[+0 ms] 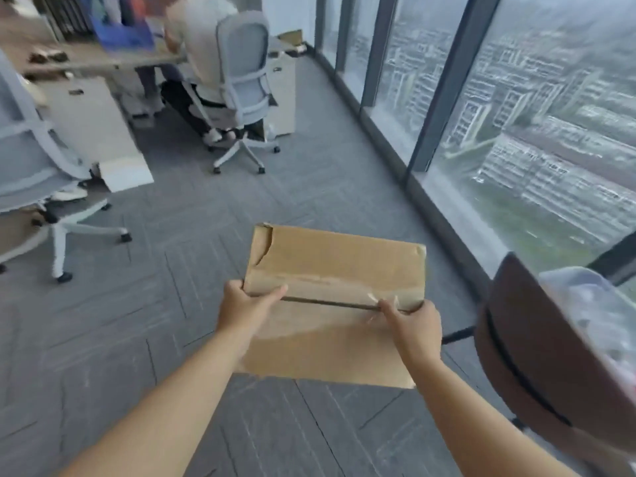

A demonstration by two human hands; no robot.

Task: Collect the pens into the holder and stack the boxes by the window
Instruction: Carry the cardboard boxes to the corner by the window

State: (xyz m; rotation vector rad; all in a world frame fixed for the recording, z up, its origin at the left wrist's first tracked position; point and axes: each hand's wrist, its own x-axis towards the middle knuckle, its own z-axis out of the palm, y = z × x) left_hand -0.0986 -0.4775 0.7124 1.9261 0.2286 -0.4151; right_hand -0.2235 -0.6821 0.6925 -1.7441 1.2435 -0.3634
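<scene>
A brown cardboard box (339, 266) with closed, torn flaps is held above the grey carpet, a short way from the window wall (509, 139). My left hand (246, 306) grips its left side, thumb across the top near the flap seam. My right hand (414, 327) grips its right side, with the fingers at the seam by some peeling tape. No pens or pen holder are in view.
A brown round chair back (537, 346) with pale cloth on it stands close at the right. A person sits in a grey office chair (241, 84) at a desk ahead. Another grey chair (38, 187) is at the left, with flat white cardboard (125, 173) on the floor.
</scene>
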